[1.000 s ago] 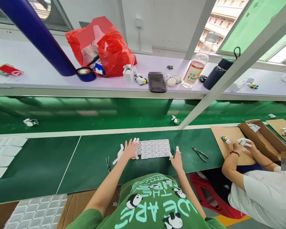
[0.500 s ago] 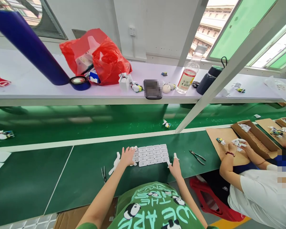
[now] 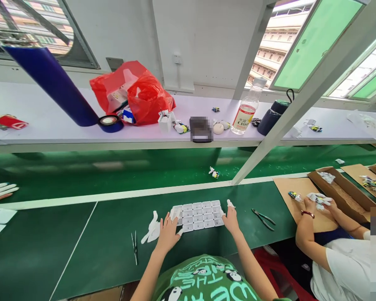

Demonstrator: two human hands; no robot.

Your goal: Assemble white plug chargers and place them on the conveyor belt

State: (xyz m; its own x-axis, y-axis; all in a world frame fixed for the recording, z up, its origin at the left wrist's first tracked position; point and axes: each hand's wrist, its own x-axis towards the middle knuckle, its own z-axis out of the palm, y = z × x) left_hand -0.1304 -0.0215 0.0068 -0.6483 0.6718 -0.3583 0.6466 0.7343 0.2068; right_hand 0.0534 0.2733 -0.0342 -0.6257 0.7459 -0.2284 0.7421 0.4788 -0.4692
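Observation:
A block of small white open-topped plastic cases [image 3: 203,216], set in close rows, lies on the green bench between my hands. My left hand [image 3: 168,230], with white coverings on its fingertips, grips the left end, fingers over the upper side and thumb at the lower edge. At the right end is my right hand [image 3: 231,219], its thumb against the outer cases and its white-tipped index finger spread away. White gloves or finger covers [image 3: 151,230] lie crumpled beside my left hand. Tweezers [image 3: 134,247] rest further left, and green-handled pliers [image 3: 263,219] lie to the right.
A co-worker's hands [image 3: 318,202] handle white parts over cardboard [image 3: 288,192] at the right. Another person's white-tipped hand [image 3: 1,191] shows at far left. A slanted post [image 3: 253,161] rises behind the bench to a shelf [image 3: 163,136] holding a red bag [image 3: 150,102] and a bottle [image 3: 246,110].
My view has tilted up slightly, so the bench sits lower. My left hand has shifted its grip, with the thumb now at the lower edge. Another hand has appeared at far left.

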